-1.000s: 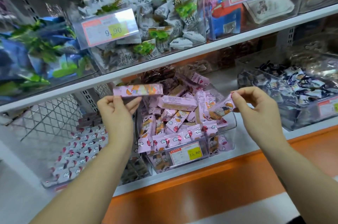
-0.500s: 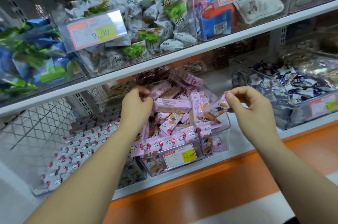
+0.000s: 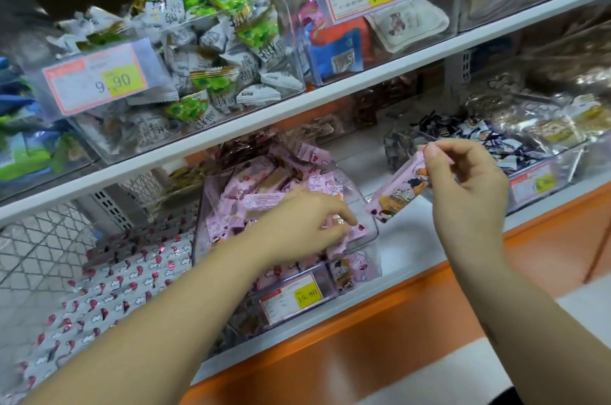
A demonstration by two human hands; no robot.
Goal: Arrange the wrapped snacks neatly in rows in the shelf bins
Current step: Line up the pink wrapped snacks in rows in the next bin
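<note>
Head view: my right hand (image 3: 469, 188) pinches a pink snack (image 3: 398, 198) by its end, just right of the bin (image 3: 372, 234). My left hand (image 3: 305, 226) reaches into the pile, fingers bent, grip unclear. Mid-sorting, it seems; next calls for laying this snack flat in a row.

left hand (image 3: 299, 224) now down on pink snacks (image 3: 264, 181) at bin (image 3: 373, 241) front

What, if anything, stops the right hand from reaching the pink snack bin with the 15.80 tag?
Probably nothing, so yes. The bin is open on top, the right hand hangs just right of it pinching a pink snack, and only the left hand lies over part of the pile inside.
</note>
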